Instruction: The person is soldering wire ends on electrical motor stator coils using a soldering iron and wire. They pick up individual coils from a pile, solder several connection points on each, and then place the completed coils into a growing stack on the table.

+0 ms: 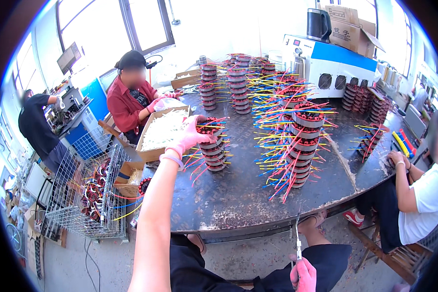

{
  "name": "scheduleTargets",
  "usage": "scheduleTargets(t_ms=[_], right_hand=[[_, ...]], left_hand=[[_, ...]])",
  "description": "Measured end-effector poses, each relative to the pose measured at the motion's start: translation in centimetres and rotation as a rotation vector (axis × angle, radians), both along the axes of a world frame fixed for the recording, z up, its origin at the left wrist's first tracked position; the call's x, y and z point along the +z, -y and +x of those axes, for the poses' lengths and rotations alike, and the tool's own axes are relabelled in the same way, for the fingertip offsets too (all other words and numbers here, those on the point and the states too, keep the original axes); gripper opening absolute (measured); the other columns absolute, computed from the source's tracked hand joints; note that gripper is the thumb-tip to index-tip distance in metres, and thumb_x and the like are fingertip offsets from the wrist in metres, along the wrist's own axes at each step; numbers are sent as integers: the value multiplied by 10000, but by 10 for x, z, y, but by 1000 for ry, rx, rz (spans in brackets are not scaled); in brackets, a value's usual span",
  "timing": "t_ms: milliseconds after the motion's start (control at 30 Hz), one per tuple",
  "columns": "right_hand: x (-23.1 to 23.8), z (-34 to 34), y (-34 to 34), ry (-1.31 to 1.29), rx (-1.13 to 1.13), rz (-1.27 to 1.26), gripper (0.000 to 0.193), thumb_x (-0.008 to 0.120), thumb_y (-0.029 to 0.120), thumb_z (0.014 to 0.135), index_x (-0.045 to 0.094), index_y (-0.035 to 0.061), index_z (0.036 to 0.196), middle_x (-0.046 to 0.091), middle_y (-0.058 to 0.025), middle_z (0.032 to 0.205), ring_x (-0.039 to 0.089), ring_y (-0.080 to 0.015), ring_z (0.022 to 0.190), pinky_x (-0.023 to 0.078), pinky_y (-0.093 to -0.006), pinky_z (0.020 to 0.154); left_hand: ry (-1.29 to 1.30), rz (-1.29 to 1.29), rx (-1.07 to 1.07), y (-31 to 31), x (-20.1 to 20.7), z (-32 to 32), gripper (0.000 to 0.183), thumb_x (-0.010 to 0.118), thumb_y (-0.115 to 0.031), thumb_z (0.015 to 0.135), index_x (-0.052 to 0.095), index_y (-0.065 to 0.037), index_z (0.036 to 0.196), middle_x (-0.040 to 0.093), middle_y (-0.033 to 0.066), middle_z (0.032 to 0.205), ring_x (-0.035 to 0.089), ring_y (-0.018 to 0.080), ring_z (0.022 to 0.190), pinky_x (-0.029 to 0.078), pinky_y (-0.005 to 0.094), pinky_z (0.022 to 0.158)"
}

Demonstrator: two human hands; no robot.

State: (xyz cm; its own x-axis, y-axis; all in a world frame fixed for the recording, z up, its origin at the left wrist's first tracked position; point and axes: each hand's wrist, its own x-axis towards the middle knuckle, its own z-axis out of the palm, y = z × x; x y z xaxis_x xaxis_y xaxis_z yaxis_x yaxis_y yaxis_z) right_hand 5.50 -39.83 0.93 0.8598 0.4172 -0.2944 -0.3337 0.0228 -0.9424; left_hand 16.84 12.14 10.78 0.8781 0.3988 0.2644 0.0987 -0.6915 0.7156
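My left hand (192, 135), in a pink glove, reaches across the table with its fingers curled round the top wound motor stator (210, 127) of a short stack. Red, yellow and blue wires stick out sideways from the stack (214, 159). My right hand (304, 276), also in pink, is low in front of the table, above my lap. It grips a slim tool (298, 246) with a white shaft and a thin dark tip pointing up; its exact kind is unclear. Right of my left hand stand tall stacks of wired stators (304, 146).
Left of the stack sits a cardboard box (151, 155) of white strips. A wire basket (78, 209) with stators stands beside the table (228, 202). More stator stacks (238, 87) and a blue-white machine (326, 73) fill the back. People sit at left and right.
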Motion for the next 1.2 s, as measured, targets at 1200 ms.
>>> scheduleTargets(t_ms=[1200], right_hand=[[1, -12, 13, 37, -45, 95, 313, 470, 316, 1045, 512, 123, 803, 419, 56, 586, 321, -40, 441, 209, -206, 394]], left_hand=[[221, 49, -125, 51, 71, -12, 503, 683, -258, 920, 553, -7, 1336, 614, 114, 1295, 598, 181, 1161, 442, 336, 1039]])
